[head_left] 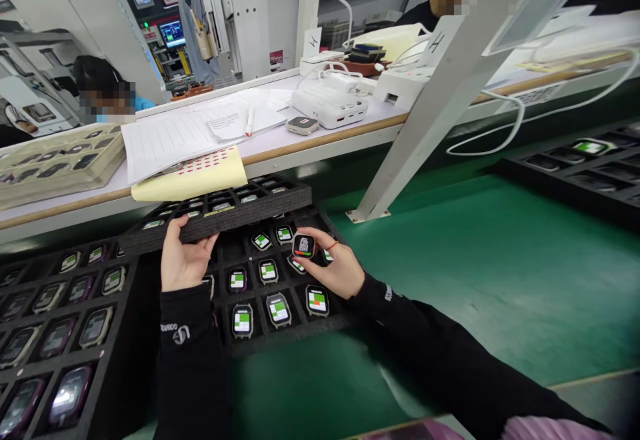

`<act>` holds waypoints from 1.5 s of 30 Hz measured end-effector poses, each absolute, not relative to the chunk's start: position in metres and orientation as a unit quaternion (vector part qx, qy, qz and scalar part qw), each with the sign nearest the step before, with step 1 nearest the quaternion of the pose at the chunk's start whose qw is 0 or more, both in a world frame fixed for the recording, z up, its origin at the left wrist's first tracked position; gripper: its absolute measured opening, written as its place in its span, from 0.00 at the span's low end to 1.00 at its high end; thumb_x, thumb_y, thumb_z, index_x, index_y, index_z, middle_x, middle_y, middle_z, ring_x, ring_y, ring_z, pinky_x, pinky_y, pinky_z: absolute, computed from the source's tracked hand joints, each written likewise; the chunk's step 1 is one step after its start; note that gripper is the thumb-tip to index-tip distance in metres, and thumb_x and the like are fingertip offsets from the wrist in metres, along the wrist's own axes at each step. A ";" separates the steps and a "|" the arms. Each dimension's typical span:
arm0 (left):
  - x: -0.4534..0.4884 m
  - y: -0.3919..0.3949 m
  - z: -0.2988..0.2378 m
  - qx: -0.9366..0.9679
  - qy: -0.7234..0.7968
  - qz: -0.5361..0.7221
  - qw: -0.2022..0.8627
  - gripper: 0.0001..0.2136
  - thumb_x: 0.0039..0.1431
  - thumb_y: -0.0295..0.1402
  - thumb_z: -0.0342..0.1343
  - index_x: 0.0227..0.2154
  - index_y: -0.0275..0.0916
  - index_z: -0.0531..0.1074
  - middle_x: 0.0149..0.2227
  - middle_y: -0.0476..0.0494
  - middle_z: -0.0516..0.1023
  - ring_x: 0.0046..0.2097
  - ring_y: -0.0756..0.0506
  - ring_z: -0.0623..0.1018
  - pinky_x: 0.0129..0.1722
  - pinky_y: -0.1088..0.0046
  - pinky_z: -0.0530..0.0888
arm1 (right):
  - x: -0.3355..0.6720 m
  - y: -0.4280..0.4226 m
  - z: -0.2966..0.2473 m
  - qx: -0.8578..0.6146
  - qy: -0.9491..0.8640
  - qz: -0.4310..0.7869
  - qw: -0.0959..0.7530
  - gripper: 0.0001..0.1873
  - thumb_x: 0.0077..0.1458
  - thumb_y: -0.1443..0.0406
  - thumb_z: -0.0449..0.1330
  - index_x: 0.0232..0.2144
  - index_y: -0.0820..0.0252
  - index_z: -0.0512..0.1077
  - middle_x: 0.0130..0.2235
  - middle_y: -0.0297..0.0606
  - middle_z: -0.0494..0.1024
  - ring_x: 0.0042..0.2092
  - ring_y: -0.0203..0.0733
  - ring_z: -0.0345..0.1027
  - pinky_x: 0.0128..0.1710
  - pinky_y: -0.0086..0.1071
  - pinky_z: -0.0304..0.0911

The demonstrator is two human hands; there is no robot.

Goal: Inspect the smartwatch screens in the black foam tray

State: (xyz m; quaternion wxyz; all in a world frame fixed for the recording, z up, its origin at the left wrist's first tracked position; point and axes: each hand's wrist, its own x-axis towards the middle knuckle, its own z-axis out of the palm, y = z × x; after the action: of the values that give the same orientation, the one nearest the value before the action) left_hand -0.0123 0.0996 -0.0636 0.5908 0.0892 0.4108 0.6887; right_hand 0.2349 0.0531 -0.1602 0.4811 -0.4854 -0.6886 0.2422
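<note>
My right hand (336, 268) pinches a smartwatch without a strap (303, 245) between thumb and fingers. Text and a red-green bar show on its dark screen. Below it lies a black foam tray (295, 341) with watches in its compartments, several with lit green-and-white screens, such as one watch (279, 309). With my left hand (186, 257) I grip the front edge of a second foam tray (250, 212), thumb on top and fingers underneath. That upper tray is tilted up over the back of the lower one and also holds watches.
Left stands another foam tray of watches (95, 377). A slanted white post (410, 133) rises from the green mat (450, 240). On the shelf are papers (200, 123), a white charger (329, 103) and a watch (302, 125). Other people (107, 90) are behind it.
</note>
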 end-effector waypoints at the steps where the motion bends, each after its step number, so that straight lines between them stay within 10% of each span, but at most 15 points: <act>1: -0.012 0.099 -0.064 0.089 0.410 0.689 0.591 0.07 0.50 0.24 0.56 0.33 0.37 0.69 0.39 0.45 0.77 0.47 0.42 0.77 0.54 0.55 0.73 | 0.235 0.053 -0.160 -0.484 -0.689 0.245 0.480 0.23 0.54 0.59 0.61 0.51 0.57 0.66 0.42 0.39 0.76 0.34 0.45 0.69 0.38 0.38 0.68; 24: -0.012 0.100 -0.065 0.088 0.413 0.687 0.591 0.08 0.49 0.24 0.56 0.34 0.38 0.69 0.39 0.44 0.77 0.48 0.40 0.77 0.54 0.54 0.73 | 0.233 0.055 -0.170 -0.448 -0.618 0.403 0.505 0.31 0.52 0.57 0.64 0.55 0.58 0.60 0.40 0.40 0.75 0.33 0.42 0.70 0.30 0.34 0.68; 37: -0.010 0.100 -0.064 0.083 0.424 0.683 0.589 0.07 0.49 0.25 0.56 0.33 0.38 0.68 0.38 0.44 0.76 0.47 0.42 0.77 0.52 0.56 0.74 | 0.234 0.053 -0.170 -0.404 -0.620 0.437 0.512 0.24 0.58 0.59 0.57 0.55 0.57 0.59 0.45 0.44 0.73 0.43 0.48 0.71 0.43 0.40 0.71; 45: -0.013 0.099 -0.061 0.077 0.409 0.693 0.588 0.06 0.51 0.24 0.56 0.33 0.36 0.68 0.39 0.43 0.77 0.48 0.40 0.77 0.51 0.55 0.74 | 0.248 0.059 -0.156 -0.430 -0.568 0.498 0.494 0.24 0.59 0.48 0.55 0.47 0.61 0.66 0.34 0.39 0.73 0.28 0.39 0.70 0.22 0.30 0.66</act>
State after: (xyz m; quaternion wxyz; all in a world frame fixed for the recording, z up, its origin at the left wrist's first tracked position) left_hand -0.0126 0.0990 -0.0614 0.5881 0.0771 0.4095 0.6932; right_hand 0.2482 0.0588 -0.1563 0.4942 -0.4305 -0.5683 0.4976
